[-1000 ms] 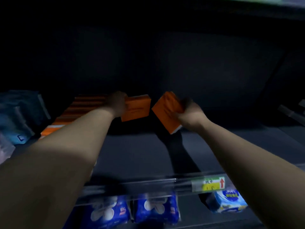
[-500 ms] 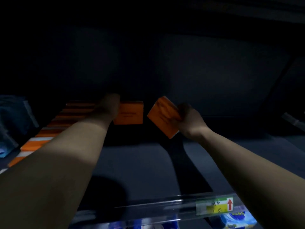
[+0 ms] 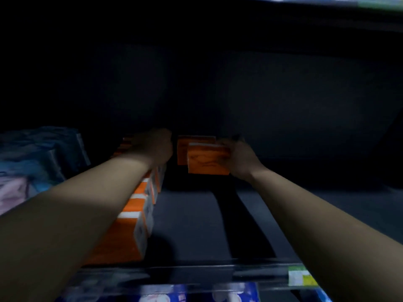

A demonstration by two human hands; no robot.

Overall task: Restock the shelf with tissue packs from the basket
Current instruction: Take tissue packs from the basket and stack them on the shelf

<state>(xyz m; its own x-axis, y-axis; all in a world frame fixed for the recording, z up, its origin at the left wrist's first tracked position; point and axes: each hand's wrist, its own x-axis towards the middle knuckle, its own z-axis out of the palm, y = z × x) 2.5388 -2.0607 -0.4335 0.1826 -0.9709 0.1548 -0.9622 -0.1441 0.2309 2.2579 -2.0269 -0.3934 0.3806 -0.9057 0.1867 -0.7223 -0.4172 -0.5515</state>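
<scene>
1. Shelf floor [image 3: 196, 219] lies bare and dark between the two forearms, from the clear front rail [image 3: 196, 271] back to the packs at the rear. It also looks bare to the right of the right arm, as far as the dim light shows.
2. A row of orange tissue packs [image 3: 139, 214] borders that gap on the left. It runs front to back, with its near end just behind the rail, partly under the left forearm.
3. The left hand [image 3: 152, 147] lies over the far end of the row. Its fingers are hidden, so I cannot tell whether it grasps anything.
4. The right hand [image 3: 241, 160] grasps an orange tissue pack [image 3: 208, 160] by its right end. The pack is upright, broad face toward the camera, deep in the shelf.
5. A second orange pack [image 3: 184, 149] stands just behind it, partly covered, near the back wall [image 3: 283, 105].
6. Blue packs [image 3: 39, 153] sit left of the row, and more blue packs [image 3: 235, 294] show below the rail.
7. A price label [image 3: 302, 277] on the rail is white, yellow and green, too blurred to read. The print on the held pack is unreadable as well.
</scene>
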